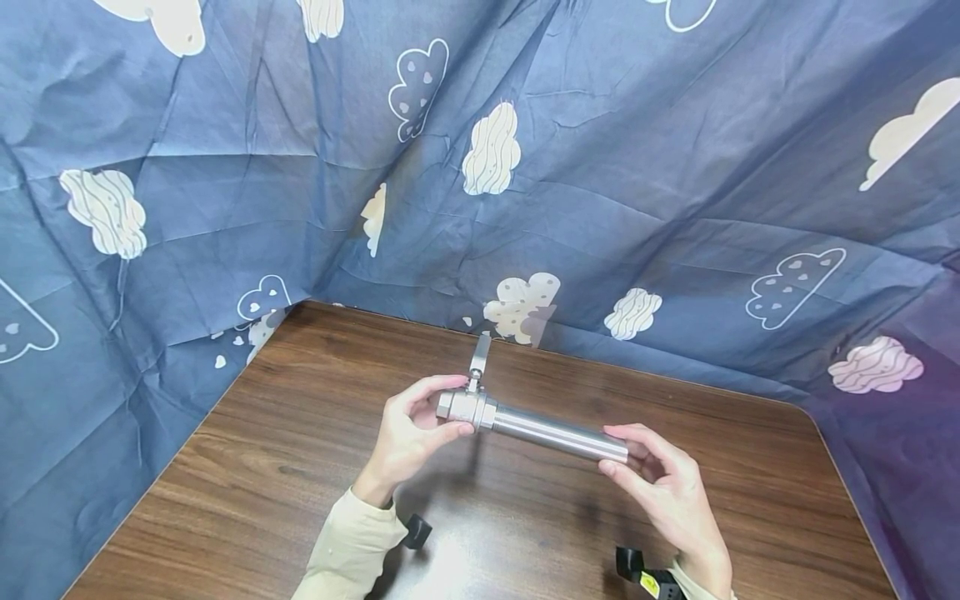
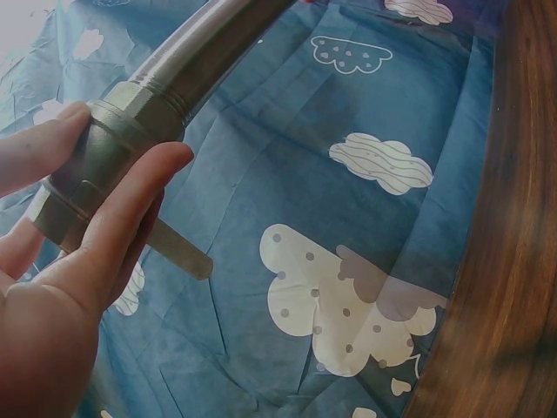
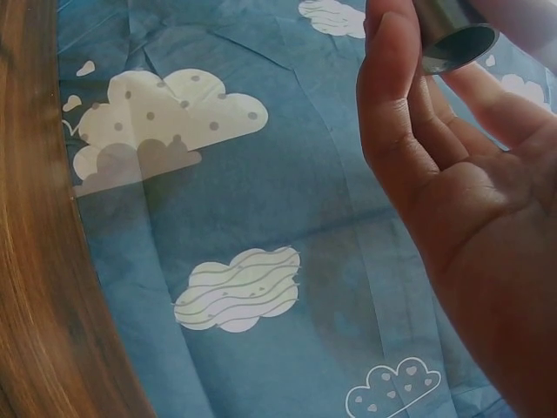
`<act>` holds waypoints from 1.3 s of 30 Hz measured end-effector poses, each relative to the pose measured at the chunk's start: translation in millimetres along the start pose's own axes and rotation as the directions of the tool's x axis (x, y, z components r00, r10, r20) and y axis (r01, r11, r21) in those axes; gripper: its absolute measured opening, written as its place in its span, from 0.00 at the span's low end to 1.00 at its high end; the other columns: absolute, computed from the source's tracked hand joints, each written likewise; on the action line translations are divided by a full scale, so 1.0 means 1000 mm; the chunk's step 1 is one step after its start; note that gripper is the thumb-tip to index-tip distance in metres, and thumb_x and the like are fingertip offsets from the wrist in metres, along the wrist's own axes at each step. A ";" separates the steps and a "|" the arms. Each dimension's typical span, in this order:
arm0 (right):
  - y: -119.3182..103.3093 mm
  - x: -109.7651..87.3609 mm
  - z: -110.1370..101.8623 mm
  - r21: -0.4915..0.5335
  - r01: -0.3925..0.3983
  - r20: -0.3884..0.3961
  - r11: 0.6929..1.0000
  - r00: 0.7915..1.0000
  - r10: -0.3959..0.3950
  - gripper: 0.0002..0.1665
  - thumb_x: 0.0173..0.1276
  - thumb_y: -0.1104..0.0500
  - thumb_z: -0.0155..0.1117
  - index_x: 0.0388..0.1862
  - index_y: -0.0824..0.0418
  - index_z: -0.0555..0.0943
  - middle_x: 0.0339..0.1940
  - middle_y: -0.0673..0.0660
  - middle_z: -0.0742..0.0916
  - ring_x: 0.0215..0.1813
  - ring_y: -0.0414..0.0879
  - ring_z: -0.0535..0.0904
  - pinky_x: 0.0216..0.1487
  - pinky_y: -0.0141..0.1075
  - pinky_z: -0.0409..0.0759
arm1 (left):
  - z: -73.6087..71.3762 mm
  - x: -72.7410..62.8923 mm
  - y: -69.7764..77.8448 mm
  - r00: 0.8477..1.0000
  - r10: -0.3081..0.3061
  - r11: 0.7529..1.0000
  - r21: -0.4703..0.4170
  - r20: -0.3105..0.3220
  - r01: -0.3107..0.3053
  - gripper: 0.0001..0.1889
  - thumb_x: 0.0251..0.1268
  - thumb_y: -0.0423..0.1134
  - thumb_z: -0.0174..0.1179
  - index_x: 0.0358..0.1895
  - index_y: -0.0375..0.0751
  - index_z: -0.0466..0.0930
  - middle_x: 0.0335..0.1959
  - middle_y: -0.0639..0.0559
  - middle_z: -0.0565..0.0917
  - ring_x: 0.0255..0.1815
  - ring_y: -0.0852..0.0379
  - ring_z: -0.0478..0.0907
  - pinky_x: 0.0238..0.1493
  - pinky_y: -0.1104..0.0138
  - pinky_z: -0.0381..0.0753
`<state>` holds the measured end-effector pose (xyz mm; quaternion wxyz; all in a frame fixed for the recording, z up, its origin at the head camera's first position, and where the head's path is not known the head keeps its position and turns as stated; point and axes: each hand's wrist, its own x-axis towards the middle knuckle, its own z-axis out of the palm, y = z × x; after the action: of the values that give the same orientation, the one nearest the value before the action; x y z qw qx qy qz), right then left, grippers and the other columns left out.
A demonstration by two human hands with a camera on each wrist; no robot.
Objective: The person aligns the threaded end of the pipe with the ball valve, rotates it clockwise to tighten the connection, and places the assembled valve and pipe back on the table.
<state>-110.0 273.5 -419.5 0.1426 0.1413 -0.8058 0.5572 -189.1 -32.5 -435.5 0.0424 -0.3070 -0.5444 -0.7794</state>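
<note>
A metal ball valve point(image 1: 467, 407) with a flat lever handle point(image 1: 480, 357) is joined at its right end to a straight steel pipe point(image 1: 558, 433). My left hand point(image 1: 408, 433) grips the valve body between thumb and fingers, the lever pointing away toward the back. At the pipe's far end, my right hand point(image 1: 663, 479) pinches it between thumb and fingertips. Both parts are held in the air over the table. In the left wrist view the valve point(image 2: 104, 157) shows its hex ends and ribbed body. The pipe's open end point(image 3: 461, 48) faces the palm in the right wrist view.
A brown wood-grain table point(image 1: 285, 450) lies under the hands. Behind and beside it hangs a blue cloth point(image 1: 585, 167) printed with clouds, meeting the table's back edge. Black wrist straps with small mounts point(image 1: 416, 532) sit by the sleeves.
</note>
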 end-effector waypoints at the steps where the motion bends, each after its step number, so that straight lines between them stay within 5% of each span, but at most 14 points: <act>1: 0.000 0.000 0.000 0.000 -0.001 0.001 1.000 1.000 0.001 0.24 0.53 0.78 0.68 0.52 0.74 0.77 0.39 0.40 0.87 0.39 0.32 0.83 0.37 0.25 0.84 | 0.000 0.000 0.000 1.000 0.002 1.000 -0.002 0.002 -0.002 0.28 0.47 0.19 0.68 0.55 0.16 0.70 0.49 0.54 0.83 0.45 0.61 0.80 0.44 0.70 0.86; 9: 0.000 0.000 -0.001 0.018 -0.003 0.019 1.000 1.000 0.003 0.24 0.55 0.78 0.66 0.53 0.74 0.76 0.37 0.41 0.88 0.39 0.33 0.84 0.35 0.26 0.85 | 0.000 0.000 0.000 1.000 0.010 1.000 -0.010 0.006 -0.010 0.28 0.47 0.20 0.68 0.55 0.15 0.70 0.49 0.54 0.83 0.45 0.61 0.80 0.44 0.70 0.86; 16: 0.001 -0.001 0.000 0.058 0.026 0.038 0.998 0.999 -0.028 0.22 0.58 0.79 0.63 0.53 0.76 0.75 0.32 0.56 0.88 0.34 0.39 0.86 0.35 0.30 0.86 | 0.000 0.000 0.000 1.000 0.004 1.000 -0.008 0.006 -0.004 0.28 0.48 0.21 0.69 0.55 0.15 0.70 0.49 0.54 0.83 0.45 0.61 0.80 0.44 0.70 0.86; 31: 0.005 0.001 -0.001 -0.070 0.066 0.035 0.995 0.997 -0.064 0.20 0.60 0.78 0.61 0.52 0.72 0.77 0.31 0.41 0.87 0.29 0.38 0.85 0.31 0.28 0.84 | 0.000 0.000 0.001 1.000 -0.007 1.000 0.004 -0.002 0.007 0.28 0.47 0.20 0.68 0.55 0.17 0.71 0.49 0.54 0.83 0.45 0.61 0.81 0.44 0.70 0.86; 39: 0.005 0.001 0.000 -0.076 0.073 0.030 0.994 0.997 -0.071 0.19 0.60 0.78 0.61 0.51 0.72 0.78 0.29 0.54 0.87 0.29 0.37 0.85 0.30 0.29 0.84 | 0.001 0.000 0.003 1.000 -0.023 1.000 0.008 -0.013 0.023 0.29 0.45 0.17 0.68 0.55 0.17 0.71 0.48 0.53 0.83 0.45 0.61 0.81 0.44 0.70 0.86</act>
<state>-112.9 274.8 -423.1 0.1570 0.1720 -0.8229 0.5183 -187.7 -32.7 -433.0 0.0383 -0.2954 -0.5508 -0.7797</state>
